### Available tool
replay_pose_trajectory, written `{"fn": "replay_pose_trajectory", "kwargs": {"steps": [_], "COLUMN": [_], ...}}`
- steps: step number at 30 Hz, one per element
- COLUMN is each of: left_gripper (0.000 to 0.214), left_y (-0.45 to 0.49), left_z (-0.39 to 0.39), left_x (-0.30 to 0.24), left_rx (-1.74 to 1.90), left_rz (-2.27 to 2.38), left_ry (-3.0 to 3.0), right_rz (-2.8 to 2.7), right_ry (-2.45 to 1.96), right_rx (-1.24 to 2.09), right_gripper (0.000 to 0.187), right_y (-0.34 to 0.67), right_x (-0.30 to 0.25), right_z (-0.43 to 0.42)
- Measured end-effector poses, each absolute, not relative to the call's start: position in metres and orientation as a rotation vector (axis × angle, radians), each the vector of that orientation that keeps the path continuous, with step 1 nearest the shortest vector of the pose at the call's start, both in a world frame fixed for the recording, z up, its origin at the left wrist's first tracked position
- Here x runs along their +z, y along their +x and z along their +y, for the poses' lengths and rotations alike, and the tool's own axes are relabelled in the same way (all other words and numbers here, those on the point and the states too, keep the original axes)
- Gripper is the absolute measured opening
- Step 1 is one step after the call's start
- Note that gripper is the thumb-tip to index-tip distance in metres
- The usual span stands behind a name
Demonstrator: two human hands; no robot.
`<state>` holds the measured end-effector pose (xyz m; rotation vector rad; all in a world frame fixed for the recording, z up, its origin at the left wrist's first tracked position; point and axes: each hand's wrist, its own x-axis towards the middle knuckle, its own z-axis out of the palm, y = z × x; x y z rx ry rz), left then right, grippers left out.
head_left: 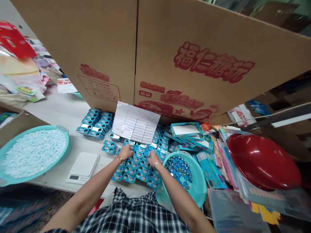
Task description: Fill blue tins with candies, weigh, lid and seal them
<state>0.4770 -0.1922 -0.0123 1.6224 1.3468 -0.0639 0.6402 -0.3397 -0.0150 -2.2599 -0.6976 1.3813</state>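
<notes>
Many small blue printed boxes (pixel 129 177), with round openings on top, stand in close rows on the white table. My left hand (pixel 126 152) is over the left part of these rows, fingers curled and closed at the box tops. My right hand (pixel 153 158) is over the right part, its fingertips pinched down against the boxes. What either hand holds is too small to make out. Just right of my right hand, a turquoise basin (pixel 200 181) holds loose round blue and silver discs (pixel 178 168).
At left are a turquoise basin (pixel 66 150) of small white pieces and a white scale (pixel 84 165). A ruled paper sheet (pixel 136 121) leans against a large carton (pixel 155 58) behind the rows. Flat blue cartons (pixel 187 129) and a red bowl (pixel 262 158) lie at right.
</notes>
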Motion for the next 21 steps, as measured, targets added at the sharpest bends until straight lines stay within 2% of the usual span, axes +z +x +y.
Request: {"fn": "replay_pose_trajectory", "kwargs": {"steps": [7,15,21], "left_gripper": [0.017,0.016,0.021], "left_y": [0.493,0.503,0.506], "left_z": [-0.186,-0.179,-0.180], "left_x": [-0.024,-0.026,-0.013], "left_rx": [-0.237,-0.362,-0.305], "left_rz": [1.364,1.373,1.357], "left_ry": [1.922,1.974,1.904], "right_rz": [-1.124,-1.291,-1.312], "right_ry": [-2.614,-2.669,-2.665], "right_rx": [1.172,1.142,1.047], "right_gripper": [0.029,0.022,0.023], "right_y": [0.641,0.647,0.640], "right_x": [-0.024,-0.032,-0.026], "right_z": [-0.311,-0.308,-0.316]}}
